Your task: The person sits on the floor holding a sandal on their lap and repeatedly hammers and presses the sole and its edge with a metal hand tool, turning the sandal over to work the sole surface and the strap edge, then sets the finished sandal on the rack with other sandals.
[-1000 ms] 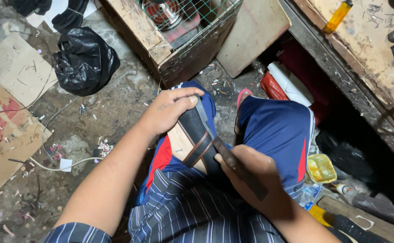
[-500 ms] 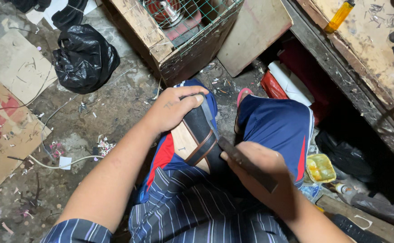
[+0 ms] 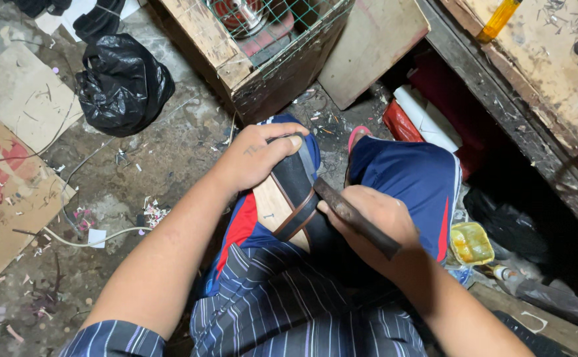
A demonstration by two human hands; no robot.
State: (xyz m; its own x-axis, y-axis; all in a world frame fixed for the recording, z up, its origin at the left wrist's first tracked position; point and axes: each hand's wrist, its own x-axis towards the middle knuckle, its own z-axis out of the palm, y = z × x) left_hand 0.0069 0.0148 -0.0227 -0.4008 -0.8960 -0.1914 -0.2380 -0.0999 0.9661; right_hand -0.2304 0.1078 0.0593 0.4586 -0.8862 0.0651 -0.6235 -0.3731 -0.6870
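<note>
A seated person works a sandal point(image 3: 289, 198) on the left knee, the shoe lying sole-side up across blue shorts point(image 3: 408, 178) with red side stripes. Just beyond the sandal stands a wooden crate point(image 3: 236, 59) faced with green wire mesh, a red object inside it. Left of the crate a knotted black plastic bag point(image 3: 123, 82) sits on the littered concrete floor point(image 3: 170, 158), and further left flat sheets of cardboard point(image 3: 11, 165), one tan and one stained red, lie at the floor's edge. A white cable point(image 3: 84, 239) curls between the cardboard and the knee. Right of the crate a plain board point(image 3: 368, 46) leans, and beside it a red package with a white roll point(image 3: 421, 119) is tucked under a dark bench edge point(image 3: 500, 112). A small yellow tub point(image 3: 470, 243) sits by the right thigh. Bare floor lies between the knee and the bag; the right side is crowded against the bench.

The left hand point(image 3: 256, 158) is curled over the sandal's toe end, thumb across the dark upper, pressing it to the knee. The right hand point(image 3: 375, 221) is closed around a dark-handled tool point(image 3: 355, 218), whose tip meets the sandal's strap point(image 3: 299, 217) near the pale insole.
</note>
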